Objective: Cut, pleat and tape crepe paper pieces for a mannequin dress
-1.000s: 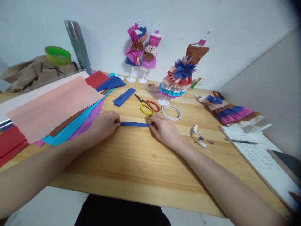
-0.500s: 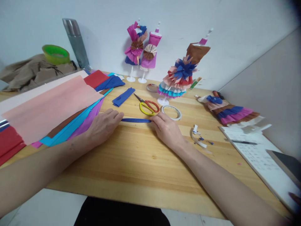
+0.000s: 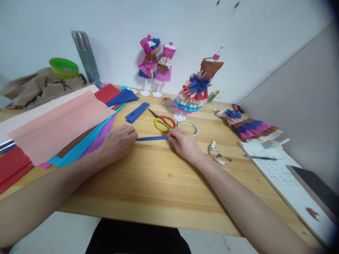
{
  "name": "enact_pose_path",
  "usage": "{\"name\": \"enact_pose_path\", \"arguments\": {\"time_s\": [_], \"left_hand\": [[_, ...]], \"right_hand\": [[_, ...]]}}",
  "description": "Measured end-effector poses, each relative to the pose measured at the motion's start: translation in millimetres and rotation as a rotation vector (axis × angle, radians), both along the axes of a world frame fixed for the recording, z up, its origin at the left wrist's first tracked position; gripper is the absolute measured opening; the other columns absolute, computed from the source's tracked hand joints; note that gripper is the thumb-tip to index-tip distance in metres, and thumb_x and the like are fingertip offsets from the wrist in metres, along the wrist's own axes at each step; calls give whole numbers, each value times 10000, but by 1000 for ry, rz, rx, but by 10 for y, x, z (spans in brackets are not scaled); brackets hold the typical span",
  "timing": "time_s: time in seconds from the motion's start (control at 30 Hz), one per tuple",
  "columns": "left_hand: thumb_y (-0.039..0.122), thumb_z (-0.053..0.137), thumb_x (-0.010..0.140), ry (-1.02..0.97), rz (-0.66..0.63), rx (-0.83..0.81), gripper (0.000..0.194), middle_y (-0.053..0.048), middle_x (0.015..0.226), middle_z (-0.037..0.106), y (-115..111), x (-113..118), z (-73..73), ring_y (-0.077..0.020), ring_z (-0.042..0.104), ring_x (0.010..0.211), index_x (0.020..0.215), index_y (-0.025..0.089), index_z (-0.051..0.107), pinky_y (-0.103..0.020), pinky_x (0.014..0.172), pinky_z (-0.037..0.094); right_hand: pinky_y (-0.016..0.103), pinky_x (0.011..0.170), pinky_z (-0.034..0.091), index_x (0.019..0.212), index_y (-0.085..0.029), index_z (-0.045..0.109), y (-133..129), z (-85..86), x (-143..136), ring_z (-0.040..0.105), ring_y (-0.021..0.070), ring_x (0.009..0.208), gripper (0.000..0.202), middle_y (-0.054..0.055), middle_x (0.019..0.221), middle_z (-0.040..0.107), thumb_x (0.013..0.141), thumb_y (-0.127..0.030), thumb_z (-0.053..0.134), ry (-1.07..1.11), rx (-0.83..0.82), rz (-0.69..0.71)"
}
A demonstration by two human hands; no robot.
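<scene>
A narrow folded blue paper strip [image 3: 152,138] lies across the wooden table between my hands. My left hand [image 3: 120,140] has its fingers closed on the strip's left end. The right end is pinched by my right hand [image 3: 184,143]. Just behind the strip lie scissors [image 3: 162,124] with one yellow and one red handle, and a roll of white tape [image 3: 197,129] is behind my right hand. Another folded blue paper piece [image 3: 137,112] rests left of the scissors.
Stacked coloured paper sheets [image 3: 60,123] cover the left side. Small dress forms in paper dresses [image 3: 196,86] stand at the back. A notebook [image 3: 275,173], a paper dress [image 3: 249,126] and scraps [image 3: 217,153] lie right. A bottle [image 3: 86,56] stands back left.
The view has shifted a little, so the back objects sit lower and the right-hand ones further left. Both hands still hold the blue strip, which looks slightly tilted now.
</scene>
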State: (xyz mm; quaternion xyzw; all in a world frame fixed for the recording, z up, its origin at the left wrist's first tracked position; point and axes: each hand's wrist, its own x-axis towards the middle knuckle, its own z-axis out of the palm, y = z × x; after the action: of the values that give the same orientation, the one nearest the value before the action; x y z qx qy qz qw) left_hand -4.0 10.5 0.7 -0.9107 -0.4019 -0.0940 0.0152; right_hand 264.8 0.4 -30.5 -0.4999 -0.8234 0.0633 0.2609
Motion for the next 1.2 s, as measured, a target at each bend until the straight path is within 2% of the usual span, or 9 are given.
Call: {"name": "enact_pose_path", "arguments": {"time_s": [0.1, 0.17, 0.3, 0.37, 0.53, 0.67, 0.8, 0.97, 1.2], "left_hand": [[182, 428, 849, -180, -19, -153, 215, -77, 816, 605, 72, -57, 31, -208, 554, 824, 699, 171, 581, -321, 723, 432], [207, 490, 778, -343, -79, -362, 142, -75, 838, 624, 155, -118, 91, -203, 578, 829, 662, 173, 564, -320, 743, 453], [271, 580, 706, -660, -250, -866, 129, -97, 1017, 682, 274, -203, 323, -234, 617, 957, 627, 170, 590, -353, 858, 473], [309, 626, 676, -785, -303, -1028, 169, -102, 961, 700, 273, -183, 462, -237, 633, 879, 591, 168, 587, -368, 834, 485], [369, 666, 562, -1123, -371, -1205, 282, -72, 650, 613, 209, 24, 758, -189, 561, 571, 496, 190, 458, -363, 598, 467], [454, 586, 547, -1318, -301, -1085, 362, -71, 637, 531, 214, 254, 911, -195, 521, 617, 501, 208, 325, -343, 527, 424], [464, 522, 573, -1462, -274, -991, 385, -53, 646, 456, 256, 482, 961, -180, 479, 647, 541, 208, 236, -313, 518, 377], [471, 462, 631, -1469, -177, -947, 338, -60, 707, 482, 401, 592, 840, -193, 489, 727, 597, 214, 245, -318, 562, 383], [283, 512, 602, -1616, -205, -1149, 164, -57, 761, 545, 622, 563, 622, -171, 520, 783, 622, 199, 373, -264, 573, 387]], "right_hand": [[292, 705, 432, 790, -168, 591, 22, 124, 43, 538, 163, 714, 137, 51, 768, 616, 857, -157, 472, 70, -165, 118], [274, 665, 419, 763, -169, 581, 19, 254, 59, 512, 141, 658, 115, 26, 729, 596, 847, -200, 509, 148, -339, 201], [304, 739, 449, 744, -162, 590, -6, 551, 49, 585, 167, 804, 237, 69, 893, 645, 814, -386, 625, 501, -716, 483], [334, 772, 461, 726, -161, 594, -13, 677, 15, 612, 195, 854, 295, 87, 911, 658, 766, -439, 684, 696, -842, 604], [369, 702, 489, 626, -187, 495, 13, 876, -161, 614, 196, 695, 346, 46, 731, 605, 691, -440, 721, 1056, -860, 734], [379, 655, 484, 596, -221, 335, 67, 1013, -350, 555, 191, 666, 451, 15, 707, 526, 614, -481, 703, 1287, -710, 629], [378, 696, 469, 610, -230, 262, 129, 1147, -496, 500, 194, 717, 448, 12, 714, 469, 612, -489, 628, 1427, -507, 500], [398, 756, 464, 635, -242, 290, 240, 1145, -519, 490, 209, 742, 327, 24, 712, 462, 705, -497, 482, 1478, -367, 329], [368, 725, 487, 654, -246, 434, 403, 1004, -437, 556, 221, 810, 182, 25, 686, 548, 590, -340, 576, 1692, -511, 237]]}}
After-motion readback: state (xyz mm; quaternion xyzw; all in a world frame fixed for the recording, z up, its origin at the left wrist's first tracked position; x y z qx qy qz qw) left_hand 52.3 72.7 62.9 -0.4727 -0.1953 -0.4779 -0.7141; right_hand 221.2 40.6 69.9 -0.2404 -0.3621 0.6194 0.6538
